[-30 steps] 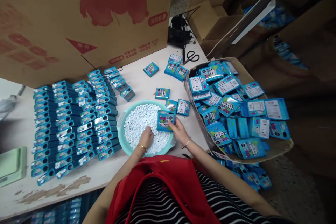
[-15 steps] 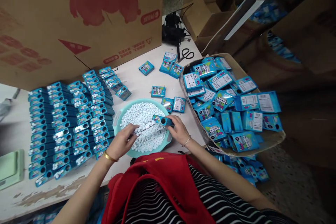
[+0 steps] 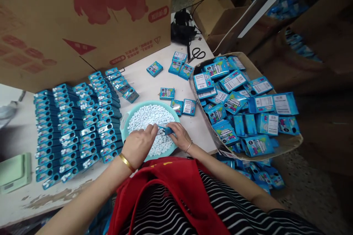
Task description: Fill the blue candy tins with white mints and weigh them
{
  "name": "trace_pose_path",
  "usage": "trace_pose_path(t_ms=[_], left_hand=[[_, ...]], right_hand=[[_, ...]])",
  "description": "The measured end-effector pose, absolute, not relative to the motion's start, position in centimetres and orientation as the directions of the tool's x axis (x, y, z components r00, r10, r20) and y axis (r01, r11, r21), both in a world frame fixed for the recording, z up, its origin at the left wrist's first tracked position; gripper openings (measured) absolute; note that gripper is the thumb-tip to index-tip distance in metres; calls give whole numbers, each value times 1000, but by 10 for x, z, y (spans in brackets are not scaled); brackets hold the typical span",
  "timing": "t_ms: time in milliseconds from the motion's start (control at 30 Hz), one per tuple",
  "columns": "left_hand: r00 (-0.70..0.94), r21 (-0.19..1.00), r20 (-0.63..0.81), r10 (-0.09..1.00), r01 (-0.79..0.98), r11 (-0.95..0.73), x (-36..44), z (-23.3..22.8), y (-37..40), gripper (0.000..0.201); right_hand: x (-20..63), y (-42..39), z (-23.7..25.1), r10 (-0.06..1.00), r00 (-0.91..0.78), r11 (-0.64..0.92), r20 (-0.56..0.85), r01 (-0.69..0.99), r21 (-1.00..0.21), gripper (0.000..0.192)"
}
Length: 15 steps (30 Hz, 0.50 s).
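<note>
Filled boxes (image 3: 79, 125) flank the basin (image 3: 125, 119) of white tablets (image 3: 149, 117); left hand (image 3: 139, 145) and right hand (image 3: 179, 136) grip one small box (image 3: 165, 129).

A bowl (image 3: 125, 123) of pellets (image 3: 149, 115) sits at the near edge of the tabletop (image 3: 154, 84). Left of it lie rows of small boxes (image 3: 74, 125); right, a basket (image 3: 286, 143) heaped with packets (image 3: 237, 102). Behind stands a carton (image 3: 82, 18), with scissors (image 3: 197, 55) to its right.

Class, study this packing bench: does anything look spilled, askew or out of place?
Yes. Blue boxes lie on the floor below the overfilled cardboard tray, apparently fallen from its heap. The tabletop edge shows worn, peeling patches. The stacked rows are tidy, and the white tablets stay inside the bowl.
</note>
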<state>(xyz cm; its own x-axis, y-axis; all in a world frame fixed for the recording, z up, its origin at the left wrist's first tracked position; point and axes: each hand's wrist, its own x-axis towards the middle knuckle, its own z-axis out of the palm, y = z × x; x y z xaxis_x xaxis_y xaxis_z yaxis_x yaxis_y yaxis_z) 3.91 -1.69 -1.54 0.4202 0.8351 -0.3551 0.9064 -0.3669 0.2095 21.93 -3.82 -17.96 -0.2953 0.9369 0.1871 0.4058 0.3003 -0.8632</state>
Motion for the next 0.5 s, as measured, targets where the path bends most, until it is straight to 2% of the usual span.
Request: trace_pose_path(t_ms=[100,200,367,500], left_hand=[[433,218,-374,820,901,-376,28,-12,-14,28],[411,224,-373,832,910,-349,-7,-29,-6,19],[240,102,-497,834,970,-218,-60,-104,7,17],[263,160,-528,807,965,-209,-53,-160,12,21]], right_hand=[[218,-39,-185,940,-271,304,206,397,-866,42],[221,-37,-189,953,-230,278,198,396,-875,43],[232,-30,-187,974,-171,193,146,304,-933,40],[240,-26,-183,989,-101,132,107,286,-949,34]])
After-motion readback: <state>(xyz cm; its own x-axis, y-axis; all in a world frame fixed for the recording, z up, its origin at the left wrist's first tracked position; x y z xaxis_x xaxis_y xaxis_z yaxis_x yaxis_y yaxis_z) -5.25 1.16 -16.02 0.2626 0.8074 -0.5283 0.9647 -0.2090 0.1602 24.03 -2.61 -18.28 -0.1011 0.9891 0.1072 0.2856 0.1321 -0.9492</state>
